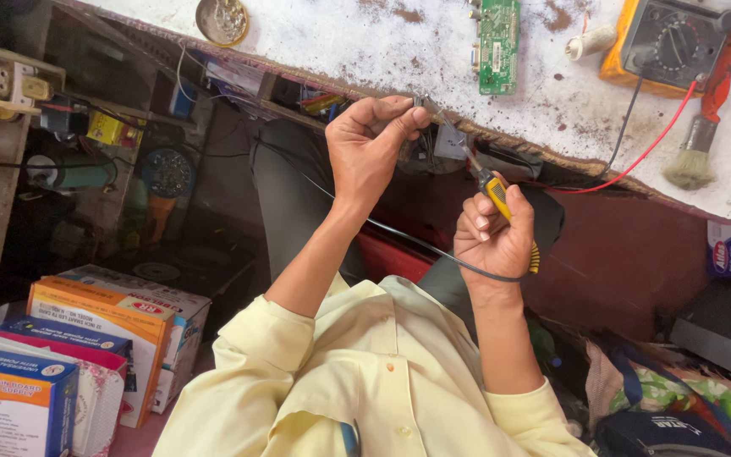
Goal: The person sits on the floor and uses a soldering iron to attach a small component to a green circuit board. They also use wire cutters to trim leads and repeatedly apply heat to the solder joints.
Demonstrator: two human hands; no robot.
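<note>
Centrally, two bare hands meet just below the edge of a white, stained work surface (433,51). Because the head camera looks down at the person, the scene appears inverted, with the pale yellow shirt (382,372) at the bottom. The hand seen at picture left (371,144) is taken as the person's left; its fingertips are pinched shut on a small dark part (420,101) at the end of a thin black cable (416,244). The cable runs down from that hand, passes between the forearms and curves under the other wrist. The right hand (492,233) is clenched around the yellow-and-black handle of a soldering iron (488,182), whose slim metal tip points up toward the pinched part; whether tip and part touch cannot be told.

On the surface lie a green circuit board (498,46), a yellow multimeter (666,42) with red and black leads, a red-handled brush (704,127) lying beside the multimeter, a small spool of pale wire (590,42) between board and multimeter, and a round metal tin (222,20) near the far left edge. Printed cardboard boxes (86,338) are stacked at lower left. A patterned cloth bag (678,406) sits at lower right.
</note>
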